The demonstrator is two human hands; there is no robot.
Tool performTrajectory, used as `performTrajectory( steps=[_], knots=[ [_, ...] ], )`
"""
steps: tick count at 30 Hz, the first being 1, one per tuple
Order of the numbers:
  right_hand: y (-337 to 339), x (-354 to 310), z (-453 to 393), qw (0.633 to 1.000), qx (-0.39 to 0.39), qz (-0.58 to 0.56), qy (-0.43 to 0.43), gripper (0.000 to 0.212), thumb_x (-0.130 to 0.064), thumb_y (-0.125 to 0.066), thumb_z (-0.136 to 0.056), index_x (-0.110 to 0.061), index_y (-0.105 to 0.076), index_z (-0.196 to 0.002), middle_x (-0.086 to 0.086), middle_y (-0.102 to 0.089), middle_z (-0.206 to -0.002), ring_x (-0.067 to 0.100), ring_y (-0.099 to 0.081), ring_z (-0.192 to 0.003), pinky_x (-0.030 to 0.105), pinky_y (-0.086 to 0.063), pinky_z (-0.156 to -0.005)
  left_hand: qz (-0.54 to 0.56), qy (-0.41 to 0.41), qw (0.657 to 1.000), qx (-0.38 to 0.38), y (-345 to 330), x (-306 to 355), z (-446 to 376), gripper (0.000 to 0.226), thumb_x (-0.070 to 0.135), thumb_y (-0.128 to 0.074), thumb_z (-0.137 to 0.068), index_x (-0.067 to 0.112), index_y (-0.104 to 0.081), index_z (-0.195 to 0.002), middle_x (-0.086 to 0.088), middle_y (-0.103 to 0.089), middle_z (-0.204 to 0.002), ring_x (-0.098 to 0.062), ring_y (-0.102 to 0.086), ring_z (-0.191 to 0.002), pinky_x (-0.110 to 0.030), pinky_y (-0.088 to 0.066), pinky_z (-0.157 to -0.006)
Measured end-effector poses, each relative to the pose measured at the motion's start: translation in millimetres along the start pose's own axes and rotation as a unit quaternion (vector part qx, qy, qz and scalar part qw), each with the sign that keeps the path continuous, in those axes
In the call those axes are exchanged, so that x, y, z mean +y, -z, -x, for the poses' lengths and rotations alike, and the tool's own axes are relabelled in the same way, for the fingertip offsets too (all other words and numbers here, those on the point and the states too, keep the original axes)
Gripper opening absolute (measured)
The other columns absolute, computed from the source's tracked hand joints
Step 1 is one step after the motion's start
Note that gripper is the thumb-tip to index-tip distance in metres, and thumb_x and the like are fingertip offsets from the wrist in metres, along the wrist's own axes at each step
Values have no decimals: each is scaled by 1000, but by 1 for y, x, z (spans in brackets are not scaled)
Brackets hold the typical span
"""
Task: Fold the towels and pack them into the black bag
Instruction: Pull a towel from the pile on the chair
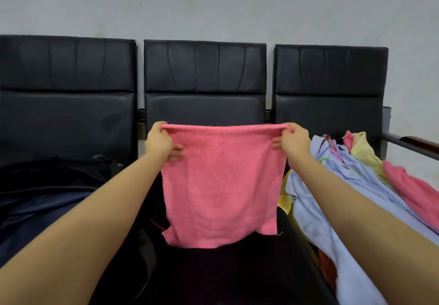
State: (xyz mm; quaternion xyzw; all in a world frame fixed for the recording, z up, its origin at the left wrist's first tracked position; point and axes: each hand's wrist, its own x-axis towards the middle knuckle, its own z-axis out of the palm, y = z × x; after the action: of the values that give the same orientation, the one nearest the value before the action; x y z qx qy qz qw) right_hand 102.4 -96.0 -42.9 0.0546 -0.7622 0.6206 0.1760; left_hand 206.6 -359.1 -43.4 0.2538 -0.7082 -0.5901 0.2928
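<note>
Left hand: the left hand (159, 141) is reaching out over the middle seat, grip pinching the top left corner of the pink towel (222, 186), thumb in front and fingers curled behind the edge.
Right hand: the right hand (293, 141) is doing the same at the top right corner, grip pinched on the cloth.
Pink towel: it's hanging pretty flat between both hands, top edge pulled tight and rolled over a bit, bottom edge dangling just above the dark seat, lower right corner flopping unevenly.
Bag: the black bag (54, 186) is sitting on the left seat, slumped and dark, honestly hard to make out whether it's open.
Pile: a heap of loose towels (337, 186) is lying on the right seat, mostly light blue with yellow bits, plus another pink one (408, 190) trailing off its right side.
Chairs: three black padded chairs (204, 67) are standing in a row against a pale wall (213, 3).
Armrest: a metal and wood armrest (413, 144) is sticking out at the far right.
</note>
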Motion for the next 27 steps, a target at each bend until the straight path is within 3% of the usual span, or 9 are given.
performTrajectory(
  steps=[3,5,8,15,18,20,23,25,27],
  knots=[
    [-12,4,-17,1000,17,-25,-8,33,-12,-36,-85,-28,-63,-73,8,-69,-88,30,-66,-84,47,-55,-80,47,-20,998,-30,-10,0,-20,36,16,-22,-102,19,-46,-129,-15,-60,-102,-19,-61,-63,-31,-52,-57],
    [-15,-5,-17,999,23,-39,7,33,-7,-35,-89,-23,-63,-83,5,-65,-90,25,-60,-84,36,-51,-74,63,-63,996,-19,-12,-1,-32,37,12,-26,-101,15,-50,-128,-13,-57,-107,-21,-57,-77,-33,-49,-68],
    [-16,-15,-15,994,39,-83,63,29,-4,-34,-94,-16,-60,-97,-2,-58,-87,14,-52,-80,25,-43,-71,90,-118,989,21,-11,1,-39,32,13,-30,-99,28,-55,-114,-9,-59,-118,-23,-56,-101,-35,-46,-87],
    [-4,-9,26,980,25,-177,90,22,-3,-34,-96,-19,-50,-94,-14,-52,-83,-7,-48,-71,1,-37,-61,120,-152,976,99,-13,-24,7,30,11,-31,-97,22,-54,-113,3,-56,-104,-14,-49,-93,-31,-41,-89],
    [2,16,48,985,26,-161,57,25,-3,-36,-94,-20,-53,-89,-13,-54,-81,0,-50,-75,2,-37,-59,85,-100,984,123,-12,-58,35,26,13,-30,-96,24,-52,-104,8,-55,-91,-16,-49,-90,-42,-39,-102],
    [5,36,62,990,25,-134,18,23,-4,-36,-93,-15,-56,-95,-12,-55,-82,5,-52,-77,5,-40,-56,30,-69,989,125,-9,-81,53,24,14,-30,-96,24,-51,-100,1,-57,-99,-22,-52,-93,-51,-33,-106],
    [7,65,73,997,60,-45,0,24,-12,-37,-90,-14,-60,-96,-5,-61,-90,22,-57,-95,28,-46,-82,-77,-31,985,149,-5,-103,73,27,14,-30,-97,16,-56,-105,-9,-47,-130,-30,-48,-112,-45,-23,-109],
    [10,75,81,994,93,55,-4,26,-12,-36,-92,-8,-60,-100,8,-60,-111,29,-52,-108,38,-35,-96,-170,-44,972,154,-1,-112,85,31,12,-30,-96,7,-59,-106,-14,-50,-128,-33,-45,-117,-42,-21,-105],
    [14,81,88,987,100,124,-28,28,-9,-34,-95,-2,-60,-102,15,-58,-117,31,-49,-111,38,-29,-95,-251,-60,955,148,2,-122,91,34,12,-29,-96,3,-61,-100,-17,-60,-114,-34,-48,-112,-40,-23,-101]
  ],
)
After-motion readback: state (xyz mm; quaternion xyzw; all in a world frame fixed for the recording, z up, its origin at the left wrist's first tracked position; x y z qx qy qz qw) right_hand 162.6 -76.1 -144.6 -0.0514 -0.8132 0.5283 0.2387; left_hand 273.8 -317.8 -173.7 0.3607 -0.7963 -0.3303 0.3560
